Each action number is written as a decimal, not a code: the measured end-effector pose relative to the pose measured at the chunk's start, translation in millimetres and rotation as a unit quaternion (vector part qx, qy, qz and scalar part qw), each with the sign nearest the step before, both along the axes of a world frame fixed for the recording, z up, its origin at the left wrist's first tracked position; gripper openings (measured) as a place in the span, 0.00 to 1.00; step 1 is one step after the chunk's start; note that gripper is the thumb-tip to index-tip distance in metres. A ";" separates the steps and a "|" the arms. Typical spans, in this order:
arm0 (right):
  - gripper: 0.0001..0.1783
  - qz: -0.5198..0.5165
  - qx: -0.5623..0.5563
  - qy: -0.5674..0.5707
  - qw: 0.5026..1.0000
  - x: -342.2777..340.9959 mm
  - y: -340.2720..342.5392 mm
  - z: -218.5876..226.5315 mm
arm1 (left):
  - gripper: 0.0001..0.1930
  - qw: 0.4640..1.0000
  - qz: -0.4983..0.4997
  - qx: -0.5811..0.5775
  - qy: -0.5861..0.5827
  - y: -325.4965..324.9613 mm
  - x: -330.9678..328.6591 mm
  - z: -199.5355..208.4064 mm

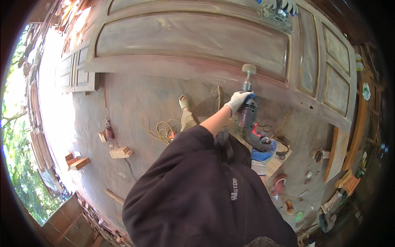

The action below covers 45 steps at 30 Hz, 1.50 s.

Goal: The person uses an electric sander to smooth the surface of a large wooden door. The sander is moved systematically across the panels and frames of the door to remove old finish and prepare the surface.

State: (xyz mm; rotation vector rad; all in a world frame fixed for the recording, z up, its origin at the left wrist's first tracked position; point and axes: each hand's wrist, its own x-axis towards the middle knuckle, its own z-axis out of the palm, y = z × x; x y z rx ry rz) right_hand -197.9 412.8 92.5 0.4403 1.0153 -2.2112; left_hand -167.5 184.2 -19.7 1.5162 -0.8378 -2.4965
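Both my hands hold a dark grey power drill (pixel 248 116) with a red-edged rear handle. My left hand (pixel 240 101), in a white and blue glove, is closed round its front end behind the chuck. Around the rear handle is my right hand (pixel 263 155), in a blue glove with a pale cuff. A pale round sanding head (pixel 248 69) sits on the drill's tip, over the near edge of a large panelled wooden door (pixel 185 68). Whether the head touches the wood I cannot tell. The door lies flat, its brown surface dusty and worn.
A pair of grey-blue gloves (pixel 284 5) lies by a tool (pixel 279 18) at the door's far side. A smaller panelled door (pixel 78 70) stands left. Yellow cord (pixel 158 133) coils on the floor near my foot (pixel 184 103). Wood blocks (pixel 120 152) are scattered left; planks (pixel 338 152) lie right.
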 end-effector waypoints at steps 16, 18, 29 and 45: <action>0.10 0.199 -0.023 -0.041 0.979 296.0 -238.0 -41.5 | 0.12 0.980 0.196 0.028 -0.023 -234.1 383.6 -8.5; 0.10 0.178 -0.037 -0.054 0.982 303.4 -239.2 -36.9 | 0.14 0.982 0.187 0.023 -0.016 -235.4 388.1 -6.1; 0.11 -0.029 -0.003 0.013 0.999 245.0 -125.7 -6.7 | 0.20 0.997 -0.037 -0.054 0.039 -125.7 216.5 -14.9; 0.08 0.184 -0.087 -0.068 0.977 338.4 -247.5 -63.4 | 0.16 0.983 0.182 -0.010 0.004 -247.8 435.5 -28.5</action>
